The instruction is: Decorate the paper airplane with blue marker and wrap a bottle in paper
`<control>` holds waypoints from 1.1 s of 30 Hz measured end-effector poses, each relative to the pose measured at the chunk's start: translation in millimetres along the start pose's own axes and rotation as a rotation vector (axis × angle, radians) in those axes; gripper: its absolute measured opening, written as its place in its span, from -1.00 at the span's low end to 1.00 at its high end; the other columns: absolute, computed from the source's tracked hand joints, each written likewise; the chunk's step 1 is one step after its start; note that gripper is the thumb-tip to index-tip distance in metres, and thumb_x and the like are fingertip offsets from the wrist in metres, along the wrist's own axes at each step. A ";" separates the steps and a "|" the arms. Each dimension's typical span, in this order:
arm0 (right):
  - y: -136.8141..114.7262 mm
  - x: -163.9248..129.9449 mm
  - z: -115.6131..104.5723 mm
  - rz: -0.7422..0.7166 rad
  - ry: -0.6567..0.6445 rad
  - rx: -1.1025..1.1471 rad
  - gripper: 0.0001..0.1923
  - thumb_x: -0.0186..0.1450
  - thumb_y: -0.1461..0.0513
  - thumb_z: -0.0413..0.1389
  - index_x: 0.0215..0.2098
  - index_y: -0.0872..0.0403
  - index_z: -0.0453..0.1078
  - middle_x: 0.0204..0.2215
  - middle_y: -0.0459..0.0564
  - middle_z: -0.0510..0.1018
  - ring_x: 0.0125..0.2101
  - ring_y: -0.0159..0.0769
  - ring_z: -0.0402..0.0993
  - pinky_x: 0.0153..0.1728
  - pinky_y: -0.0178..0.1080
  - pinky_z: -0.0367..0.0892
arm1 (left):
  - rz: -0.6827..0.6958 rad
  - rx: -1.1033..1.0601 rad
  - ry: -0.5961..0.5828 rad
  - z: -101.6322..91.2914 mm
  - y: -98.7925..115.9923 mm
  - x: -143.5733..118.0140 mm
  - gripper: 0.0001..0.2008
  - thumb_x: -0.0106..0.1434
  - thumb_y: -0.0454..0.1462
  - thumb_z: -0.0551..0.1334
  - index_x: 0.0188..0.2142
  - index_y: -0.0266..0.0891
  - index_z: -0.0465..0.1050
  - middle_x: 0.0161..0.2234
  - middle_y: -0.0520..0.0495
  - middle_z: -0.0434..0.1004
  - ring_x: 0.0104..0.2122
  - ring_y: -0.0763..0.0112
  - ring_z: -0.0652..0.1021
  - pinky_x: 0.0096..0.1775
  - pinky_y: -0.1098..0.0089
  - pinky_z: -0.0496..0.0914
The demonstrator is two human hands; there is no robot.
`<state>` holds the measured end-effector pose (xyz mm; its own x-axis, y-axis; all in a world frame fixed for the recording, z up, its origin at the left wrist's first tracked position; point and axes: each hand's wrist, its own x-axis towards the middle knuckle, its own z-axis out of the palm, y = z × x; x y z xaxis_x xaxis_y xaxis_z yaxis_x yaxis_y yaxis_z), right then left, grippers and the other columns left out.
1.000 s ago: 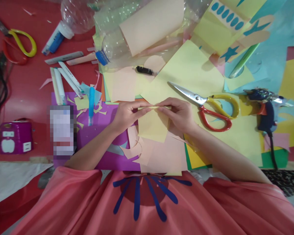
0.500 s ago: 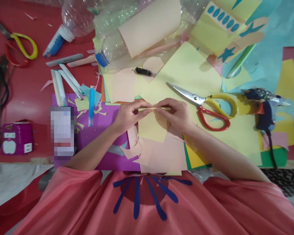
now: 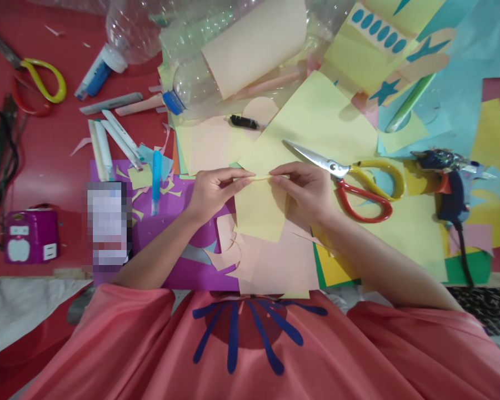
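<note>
A small piece of pale yellow paper hangs between my hands, its upper edge folded into a narrow strip. My left hand pinches the left end of that folded edge between thumb and fingers. At the right end, my right hand grips the same edge in the same way. A short stretch of the fold shows between the fingertips. Just right of my right hand lie scissors with one yellow and one red handle, blades apart. Pale peach paper scraps lie below the yellow piece.
Clear plastic bottles and a rolled peach sheet lie at the back. A glue gun rests at the right. Markers, a phone, a purple sharpener-like box and other scissors are on the left.
My hands have moved slightly apart along the folded edge, so more of it shows between the fingertips. Both still pinch the yellow paper.
</note>
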<state>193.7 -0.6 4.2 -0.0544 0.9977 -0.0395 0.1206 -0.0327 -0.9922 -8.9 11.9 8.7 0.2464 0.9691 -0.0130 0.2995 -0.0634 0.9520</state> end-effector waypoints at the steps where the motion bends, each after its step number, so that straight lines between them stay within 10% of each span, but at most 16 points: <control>1: -0.3 0.1 -0.3 0.007 0.002 0.001 -0.96 0.13 0.25 0.25 -0.41 0.01 0.57 -0.42 -0.08 0.66 -0.41 -0.35 0.55 -0.37 -0.24 0.49 | -0.007 -0.007 0.000 -0.5 -0.1 0.4 -0.67 0.18 0.00 0.34 -0.27 -0.19 0.67 -0.29 -0.08 0.71 -0.32 0.41 0.64 -0.30 0.50 0.48; 33: -0.1 -4.6 3.6 -0.185 -0.138 -0.119 -0.94 0.20 0.23 0.20 -0.42 0.03 0.51 -0.44 -0.09 0.63 -0.43 -0.40 0.54 -0.32 -0.28 0.47 | 0.004 -0.039 -0.112 7.1 1.1 -4.1 -0.65 0.19 0.05 0.32 -0.27 -0.15 0.68 -0.39 -0.05 0.70 -0.46 0.46 0.60 -0.44 0.52 0.41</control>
<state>190.3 -5.4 4.0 -0.2201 0.9684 0.1170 0.2114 0.1645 -0.9635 -3.1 6.2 7.6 0.3497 0.9359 -0.0414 0.2633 -0.0557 0.9631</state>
